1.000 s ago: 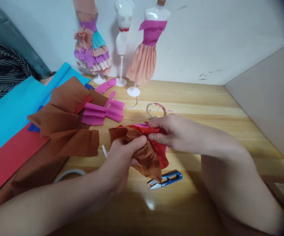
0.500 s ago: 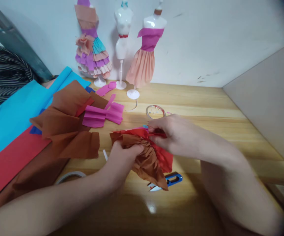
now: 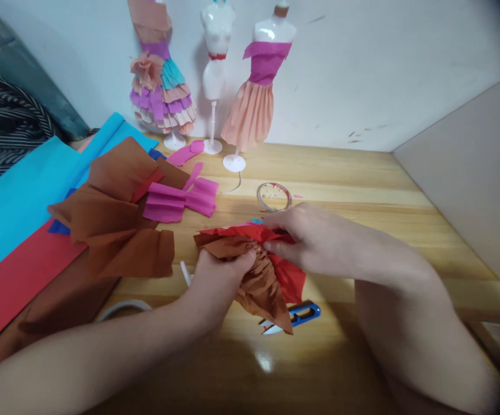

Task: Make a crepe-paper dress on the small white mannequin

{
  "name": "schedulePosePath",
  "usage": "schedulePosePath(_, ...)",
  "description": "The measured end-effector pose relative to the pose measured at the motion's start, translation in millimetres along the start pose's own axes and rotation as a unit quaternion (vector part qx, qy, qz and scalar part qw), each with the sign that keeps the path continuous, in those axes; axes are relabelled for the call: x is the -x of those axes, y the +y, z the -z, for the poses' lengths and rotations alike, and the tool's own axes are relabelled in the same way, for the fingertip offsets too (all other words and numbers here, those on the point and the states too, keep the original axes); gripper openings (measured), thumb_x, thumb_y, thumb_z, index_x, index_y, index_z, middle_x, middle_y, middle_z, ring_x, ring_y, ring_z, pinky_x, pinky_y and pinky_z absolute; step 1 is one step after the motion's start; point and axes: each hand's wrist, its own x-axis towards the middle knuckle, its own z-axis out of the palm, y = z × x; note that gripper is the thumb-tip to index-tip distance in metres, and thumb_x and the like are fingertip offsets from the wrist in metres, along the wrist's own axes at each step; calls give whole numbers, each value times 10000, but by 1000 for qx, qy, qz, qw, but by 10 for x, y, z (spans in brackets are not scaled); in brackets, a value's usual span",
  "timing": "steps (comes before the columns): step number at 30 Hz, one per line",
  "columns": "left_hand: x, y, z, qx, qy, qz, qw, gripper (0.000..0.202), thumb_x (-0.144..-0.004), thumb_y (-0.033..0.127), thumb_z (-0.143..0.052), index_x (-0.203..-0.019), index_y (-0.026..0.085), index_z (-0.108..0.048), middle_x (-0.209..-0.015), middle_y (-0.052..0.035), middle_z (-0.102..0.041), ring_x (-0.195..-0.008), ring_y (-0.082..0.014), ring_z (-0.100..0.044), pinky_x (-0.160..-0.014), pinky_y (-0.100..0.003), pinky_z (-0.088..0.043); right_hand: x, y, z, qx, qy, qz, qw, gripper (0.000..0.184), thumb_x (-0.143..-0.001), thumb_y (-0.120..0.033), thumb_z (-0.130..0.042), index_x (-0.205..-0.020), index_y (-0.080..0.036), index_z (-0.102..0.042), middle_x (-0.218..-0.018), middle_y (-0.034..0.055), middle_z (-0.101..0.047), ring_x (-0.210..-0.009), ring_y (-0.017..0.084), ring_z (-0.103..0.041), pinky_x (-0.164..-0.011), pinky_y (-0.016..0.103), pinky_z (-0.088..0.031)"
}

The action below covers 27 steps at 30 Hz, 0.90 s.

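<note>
My left hand [image 3: 221, 282] is closed on a gathered piece of brown crepe paper [image 3: 264, 282], its thumb pressing on the pleats. Beneath and behind the brown piece lies red crepe paper [image 3: 290, 274]. My right hand [image 3: 293, 233] pinches the red paper beside the gathered edge, thumb near the pleats; its other fingertips are partly hidden. A bit of pink and blue shows at the far edge of the bundle. Under the brown paper's lower tip are blue-handled thread snips [image 3: 305, 313], their blades partly covered.
Three small mannequins stand along the wall: one in a ruffled dress [image 3: 163, 86], one mostly bare [image 3: 217, 75], one in a pink-and-peach dress [image 3: 258, 98]. Brown paper [image 3: 106, 213], blue sheets [image 3: 20, 196] and pink scraps [image 3: 165, 202] lie left. Tape rings [image 3: 274, 197] rest on the table.
My right thumb has come slightly closer to the left thumb at the gathers. The view has shifted a little; both hands stay on the bundle.
</note>
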Motion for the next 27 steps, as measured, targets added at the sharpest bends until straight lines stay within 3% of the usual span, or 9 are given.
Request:
schedulePosePath(10, 16, 17, 15, -19, -8, -11, 1000, 152, -669, 177, -705, -819, 154, -721, -908, -49, -757, -865, -196, -691, -799, -305, -538, -13, -34, 30, -43, -10, -12, 999, 174, -820, -172, -494, -657, -174, -556, -599, 13, -585, -537, 119, -464, -531, 260, -298)
schedulePosePath(17, 9, 21, 23, -17, 16, -13, 1000, 197, -645, 184, -719, -839, 154, -700, -880, -46, -748, -849, -205, -687, -746, -288, -530, 6, -39, 56, -37, 9, -37, 999, 179, -826, -193, -496, -655, -179, -544, -578, 3, -558, -512, 116, -437, -518, 261, -295)
schedulePosePath(19, 19, 26, 10, 13, 15, -2, 1000, 236, -656, 205, -711, -886, 158, -690, -921, -50, -741, -877, -213, -683, -766, -303, -529, 6, -58, 68, -53, 2, -33, 998, 166, -821, -185, -498, -670, -175, -567, -604, 8, -589, -522, 115, -462, -525, 253, -312)
schedulePosePath(23, 48, 52, -38, 23, -38, 1, 999, 236, -663, 211, -703, -893, 162, -703, -973, -57, -730, -949, -223, -667, -840, -316, -520, -5, -88, 67, -77, 13, -35, 996, 150, -806, -174, -508, -685, -173, -597, -628, 6, -616, -545, 117, -495, -535, 243, -331)
schedulePosePath(27, 38, 49, -87, 24, -15, 16, 999, 305, -648, 177, -737, -951, 174, -703, -1043, -81, -736, -987, -240, -672, -914, -356, -514, -13, -69, 37, -90, 26, -23, 995, 159, -804, -180, -514, -655, -181, -570, -576, -19, -584, -516, 109, -475, -521, 237, -324)
